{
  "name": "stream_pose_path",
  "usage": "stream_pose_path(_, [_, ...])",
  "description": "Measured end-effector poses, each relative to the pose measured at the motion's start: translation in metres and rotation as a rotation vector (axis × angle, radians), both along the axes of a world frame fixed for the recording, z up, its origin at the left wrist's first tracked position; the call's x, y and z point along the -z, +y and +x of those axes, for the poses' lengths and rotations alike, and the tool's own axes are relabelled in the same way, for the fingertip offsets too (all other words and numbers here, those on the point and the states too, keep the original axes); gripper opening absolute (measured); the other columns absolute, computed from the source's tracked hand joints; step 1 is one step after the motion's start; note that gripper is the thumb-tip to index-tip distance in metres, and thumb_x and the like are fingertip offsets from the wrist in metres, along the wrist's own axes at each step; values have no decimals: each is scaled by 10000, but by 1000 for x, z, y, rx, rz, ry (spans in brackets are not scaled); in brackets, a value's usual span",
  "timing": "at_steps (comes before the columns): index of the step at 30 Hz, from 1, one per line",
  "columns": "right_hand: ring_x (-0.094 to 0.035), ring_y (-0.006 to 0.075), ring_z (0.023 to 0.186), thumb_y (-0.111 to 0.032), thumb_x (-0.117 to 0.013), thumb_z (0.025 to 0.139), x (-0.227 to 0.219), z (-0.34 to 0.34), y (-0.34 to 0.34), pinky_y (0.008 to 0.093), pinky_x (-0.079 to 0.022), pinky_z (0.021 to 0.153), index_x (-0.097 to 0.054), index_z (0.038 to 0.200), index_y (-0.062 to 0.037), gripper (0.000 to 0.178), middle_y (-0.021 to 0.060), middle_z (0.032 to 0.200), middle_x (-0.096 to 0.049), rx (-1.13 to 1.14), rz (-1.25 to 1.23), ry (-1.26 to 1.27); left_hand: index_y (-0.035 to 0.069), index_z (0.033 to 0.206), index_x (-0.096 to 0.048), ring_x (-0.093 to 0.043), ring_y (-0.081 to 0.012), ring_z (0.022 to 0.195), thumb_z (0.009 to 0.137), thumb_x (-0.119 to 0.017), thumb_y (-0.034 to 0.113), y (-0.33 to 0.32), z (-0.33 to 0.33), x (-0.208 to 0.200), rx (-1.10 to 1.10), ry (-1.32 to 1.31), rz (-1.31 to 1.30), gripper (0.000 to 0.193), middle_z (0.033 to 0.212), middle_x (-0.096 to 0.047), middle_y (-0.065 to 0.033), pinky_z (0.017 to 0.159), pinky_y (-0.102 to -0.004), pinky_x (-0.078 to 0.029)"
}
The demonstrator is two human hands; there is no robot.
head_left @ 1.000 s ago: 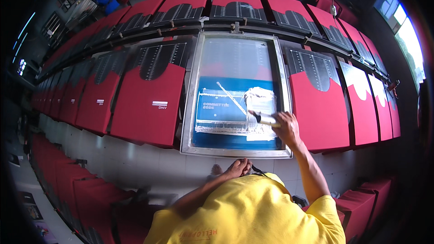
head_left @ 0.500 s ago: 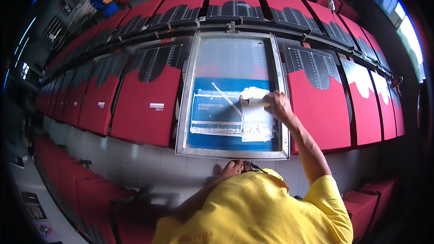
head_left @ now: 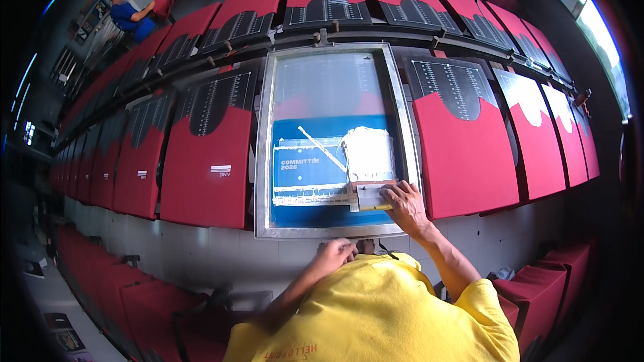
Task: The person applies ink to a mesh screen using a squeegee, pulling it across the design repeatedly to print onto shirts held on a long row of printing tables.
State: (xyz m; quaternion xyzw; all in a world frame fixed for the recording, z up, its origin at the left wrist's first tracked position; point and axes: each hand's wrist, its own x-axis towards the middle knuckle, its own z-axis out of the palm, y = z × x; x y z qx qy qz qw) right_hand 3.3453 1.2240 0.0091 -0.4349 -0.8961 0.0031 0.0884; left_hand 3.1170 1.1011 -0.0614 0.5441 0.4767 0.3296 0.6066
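Observation:
A screen printing frame (head_left: 263, 161) with a metal rim lies in front of me, its mesh partly blue. My right hand (head_left: 406, 206) grips a squeegee (head_left: 370, 197) with its fingers over the top, near the frame's close right corner. The blade rests at the near end of a thick patch of white ink (head_left: 369, 153). More white ink streaks run left across the blue stencil (head_left: 308, 217), and pale lettering shows there. My left hand (head_left: 337, 251) is low by the frame's near edge, close to my body, fingers curled; what they hold, if anything, is hidden.
Red fabric panels (head_left: 206, 167) lie on black boards in rows to both sides and behind the frame. A dark rail (head_left: 228, 55) runs behind it. Another person (head_left: 131, 17) in blue stands far left. More red pieces (head_left: 547, 288) are behind me, right and left.
My right hand has drawn the squeegee toward me, from the upper part of the white patch to its near end. The view has shifted slightly. My left hand stays low by the frame.

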Motion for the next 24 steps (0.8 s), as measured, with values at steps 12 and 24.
stream_pose_path(12, [-587,278,1067,-97,-757,702,15,-8,53,407,-468,896,-634,1047,-58,368,90,1034,-678,-11,81,29,-30,1243,-566,-572,-389,1165,906,-550,28,131,14,-32,-150,498,887,342,1242,-601,-228,989,-451,-448])
stream_pose_path(24, [-572,228,971,-103,-694,755,0,-5,7,357,-429,803,-658,1050,-69,299,35,1074,-674,12,58,23,64,1301,-546,-568,-249,1206,867,-618,34,89,10,-38,-95,575,909,440,1283,-603,-111,981,-435,-366])
